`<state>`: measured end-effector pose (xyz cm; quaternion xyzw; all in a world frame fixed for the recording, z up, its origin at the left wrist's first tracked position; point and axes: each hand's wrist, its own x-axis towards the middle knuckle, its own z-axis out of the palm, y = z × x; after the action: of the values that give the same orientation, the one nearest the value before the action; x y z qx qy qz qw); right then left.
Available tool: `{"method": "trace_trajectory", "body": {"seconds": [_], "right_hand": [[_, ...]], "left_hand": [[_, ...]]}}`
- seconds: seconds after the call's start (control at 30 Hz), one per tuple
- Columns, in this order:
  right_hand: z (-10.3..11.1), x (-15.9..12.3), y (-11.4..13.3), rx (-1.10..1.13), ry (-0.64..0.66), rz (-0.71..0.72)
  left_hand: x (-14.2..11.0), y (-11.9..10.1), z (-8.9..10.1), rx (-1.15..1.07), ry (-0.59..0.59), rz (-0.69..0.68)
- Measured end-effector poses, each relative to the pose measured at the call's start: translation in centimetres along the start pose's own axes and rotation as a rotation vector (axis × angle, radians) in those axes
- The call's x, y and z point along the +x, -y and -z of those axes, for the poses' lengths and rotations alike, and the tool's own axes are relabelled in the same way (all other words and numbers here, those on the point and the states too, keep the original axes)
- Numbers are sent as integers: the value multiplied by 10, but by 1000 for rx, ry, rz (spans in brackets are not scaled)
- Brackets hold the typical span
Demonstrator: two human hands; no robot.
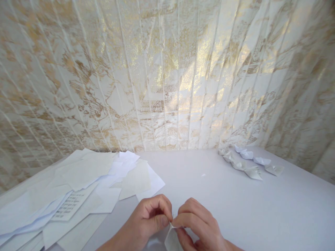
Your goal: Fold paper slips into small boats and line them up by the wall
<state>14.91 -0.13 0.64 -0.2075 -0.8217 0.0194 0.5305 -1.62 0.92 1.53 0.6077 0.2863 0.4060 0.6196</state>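
Head view: the paper (172,240) is at the near middle of the surface (261,212), its far tip pinched by the left hand (143,218) and right hand (202,223), both grips closed on it. Light, even pressure with edges kept aligned should crease it cleanly without tearing.
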Motion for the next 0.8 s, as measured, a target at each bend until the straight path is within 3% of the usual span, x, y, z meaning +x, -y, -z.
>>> {"method": "trace_trajectory", "body": {"seconds": [0.13,0.63,0.73,0.8], "right_hand": [[-1,-1,0,22,16,-64],[-11,-12,-9,272,27,-150],[-4,-3,-2,219,93,-214],[0,2,1,182,60,-260]], "left_hand": [[1,0,2,1,-29,-60],[1,3,-4,2,30,26],[-1,3,-2,21,-30,87],[-3,3,1,156,-89,21]]}}
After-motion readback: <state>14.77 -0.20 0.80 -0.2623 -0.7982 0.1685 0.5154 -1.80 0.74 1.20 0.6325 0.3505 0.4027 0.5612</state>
